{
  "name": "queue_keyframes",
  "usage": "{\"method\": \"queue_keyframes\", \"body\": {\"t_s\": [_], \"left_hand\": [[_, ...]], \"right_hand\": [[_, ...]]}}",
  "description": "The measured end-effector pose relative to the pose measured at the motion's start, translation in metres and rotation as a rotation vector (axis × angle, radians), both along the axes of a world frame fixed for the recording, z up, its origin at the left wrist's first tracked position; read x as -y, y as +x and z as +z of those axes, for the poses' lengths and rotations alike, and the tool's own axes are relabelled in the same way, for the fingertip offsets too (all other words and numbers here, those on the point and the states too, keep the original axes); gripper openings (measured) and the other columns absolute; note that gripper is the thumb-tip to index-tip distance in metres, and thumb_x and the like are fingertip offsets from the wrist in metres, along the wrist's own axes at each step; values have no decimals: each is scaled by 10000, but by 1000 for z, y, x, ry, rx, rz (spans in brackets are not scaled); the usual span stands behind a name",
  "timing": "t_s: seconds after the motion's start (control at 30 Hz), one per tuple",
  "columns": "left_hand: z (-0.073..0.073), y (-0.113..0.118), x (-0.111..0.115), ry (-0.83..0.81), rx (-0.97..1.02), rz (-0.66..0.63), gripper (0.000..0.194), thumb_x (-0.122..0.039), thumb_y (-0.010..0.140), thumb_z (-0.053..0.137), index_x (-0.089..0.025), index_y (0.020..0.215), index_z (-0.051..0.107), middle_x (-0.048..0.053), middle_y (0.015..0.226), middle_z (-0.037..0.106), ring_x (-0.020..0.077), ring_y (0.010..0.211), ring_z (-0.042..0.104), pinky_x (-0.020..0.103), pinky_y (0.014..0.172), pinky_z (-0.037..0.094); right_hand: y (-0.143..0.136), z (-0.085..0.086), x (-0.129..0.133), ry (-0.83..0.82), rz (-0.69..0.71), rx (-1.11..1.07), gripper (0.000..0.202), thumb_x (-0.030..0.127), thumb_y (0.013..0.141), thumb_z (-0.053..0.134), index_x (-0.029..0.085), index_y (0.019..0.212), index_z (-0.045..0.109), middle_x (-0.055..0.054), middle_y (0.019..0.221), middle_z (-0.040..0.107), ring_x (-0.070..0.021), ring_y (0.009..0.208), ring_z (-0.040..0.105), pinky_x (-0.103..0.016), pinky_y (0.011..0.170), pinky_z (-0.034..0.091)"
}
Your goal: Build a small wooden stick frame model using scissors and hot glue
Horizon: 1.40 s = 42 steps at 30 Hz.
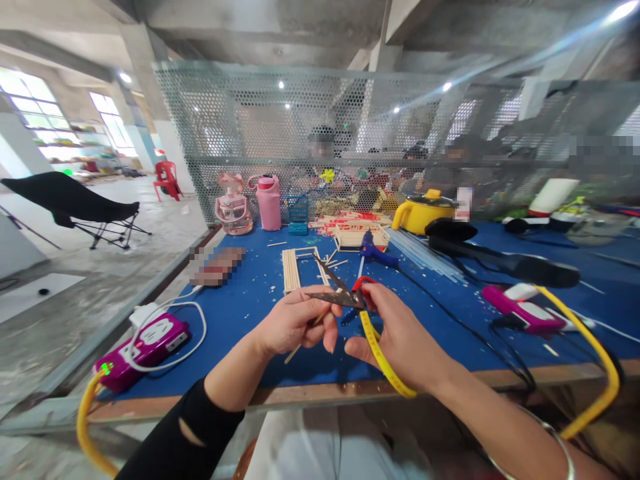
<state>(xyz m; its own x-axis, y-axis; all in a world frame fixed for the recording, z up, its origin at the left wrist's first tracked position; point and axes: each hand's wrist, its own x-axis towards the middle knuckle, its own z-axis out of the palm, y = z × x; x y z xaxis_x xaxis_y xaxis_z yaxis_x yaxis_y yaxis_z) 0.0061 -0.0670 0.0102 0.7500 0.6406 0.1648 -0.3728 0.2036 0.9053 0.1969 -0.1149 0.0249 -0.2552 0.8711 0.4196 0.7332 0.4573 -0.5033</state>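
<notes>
at lower centre, the left hand (295,323) is pinched nearly closed on a thin stick (293,353); the right hand (405,333) curls round scissors (330,298), blades apart, beside a yellow tape measure (385,369). at mid-frame on the blue surface (235,340), the stick panel (291,270) looks part-built: left strip filled, right part open, loose sticks (337,264) nearby.

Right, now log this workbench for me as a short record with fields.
Left hand: pinches a thin, pale wooden stick
Right hand: holds dark-bladed scissors with red handles, blades open
Beside right hand: yellow measuring tape
Blue tabletop, beyond hands: flat panel of pale wooden sticks, blue glue gun
Near mesh screen: pink bottle, yellow pot
</notes>
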Motion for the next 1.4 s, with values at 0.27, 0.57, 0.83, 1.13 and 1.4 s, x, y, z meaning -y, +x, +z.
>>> {"method": "queue_keyframes", "body": {"t_s": [0.27,0.57,0.83,1.13,1.4], "left_hand": [[-2,-3,-4,49,-68,96,323,-408,803,630,-142,981,585,25,549,667,22,314,291,143,324,164],[0,-4,-4,254,-75,236,283,-371,740,717,-124,879,727,84,784,709,44,436,482,164,382,335],[-2,1,-3,222,-41,366,249,-319,649,793,-134,811,752,53,687,702,49,427,492,168,394,407],[1,4,-1,217,-31,495,157,-219,605,818,-165,745,770,-2,534,647,57,431,527,162,431,457],[0,5,2,401,-79,654,137,-245,655,783,-170,770,777,36,619,717,83,466,549,194,464,493]], "right_hand": [[1,1,1,26,-43,61,647,546,649,720,184,1126,477,-117,1114,575,-274,1016,560,-430,885,447],[3,13,9,-61,8,79,599,539,654,721,205,1101,504,-98,1105,601,-260,1002,580,-415,863,470],[2,8,7,41,-78,117,682,592,624,715,178,1117,492,-134,1105,595,-306,1023,567,-459,874,453],[-2,5,7,8,-88,83,622,558,626,734,198,1070,490,-98,1059,599,-271,981,575,-417,857,457],[-4,10,9,-74,-95,123,531,536,672,700,197,1025,495,-93,1015,610,-265,933,584,-391,795,453]]}}
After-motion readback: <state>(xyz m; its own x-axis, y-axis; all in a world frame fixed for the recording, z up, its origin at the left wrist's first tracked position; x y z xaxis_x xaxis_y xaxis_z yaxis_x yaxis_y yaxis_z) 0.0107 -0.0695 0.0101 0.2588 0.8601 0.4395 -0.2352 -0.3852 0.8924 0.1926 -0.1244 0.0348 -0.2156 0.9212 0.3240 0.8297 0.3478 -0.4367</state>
